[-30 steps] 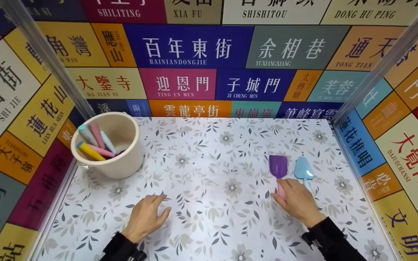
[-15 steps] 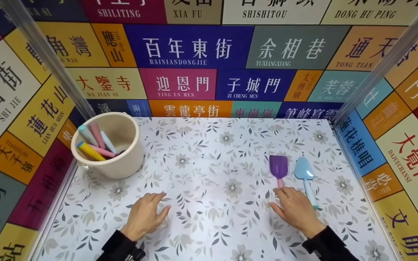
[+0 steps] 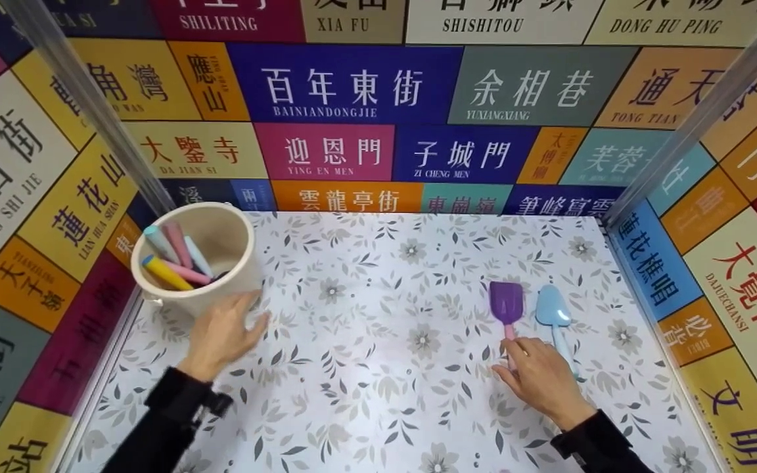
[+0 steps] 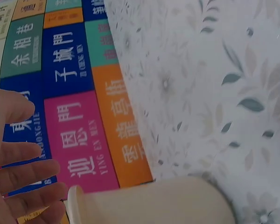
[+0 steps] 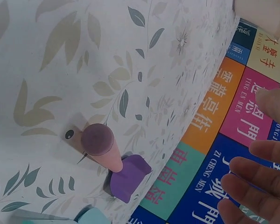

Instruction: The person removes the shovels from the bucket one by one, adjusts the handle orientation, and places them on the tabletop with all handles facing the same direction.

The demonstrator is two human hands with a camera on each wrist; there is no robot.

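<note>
My left hand (image 3: 221,338) hovers by the front of the cream bucket (image 3: 226,243), its fingers loosely extended. In the left wrist view, those fingers are spread beside the bucket wall (image 4: 151,203) and hold nothing. Inside the bucket stand several handled tools (image 3: 178,253) in yellow, pink and light blue; their lower ends are hidden. On the right, my right hand (image 3: 543,381) is above the pink handle of a purple toy shovel (image 3: 506,302). The right wrist view has the shovel (image 5: 130,177) apart from the relaxed fingers. Beside it lies a light blue toy trowel (image 3: 552,307), its handle partly covered by the hand.
A white table (image 3: 359,368) with a leaf and flower print lies under everything. Colourful panels with Chinese lettering (image 3: 345,85) wall it in at the back and both sides. Clear corner strips (image 3: 99,125) run up at the back corners.
My left hand has moved left and forward to the bucket. The right hand drew back from the shovel's handle, then shifted slightly. Shovel and trowel lie where they were.
</note>
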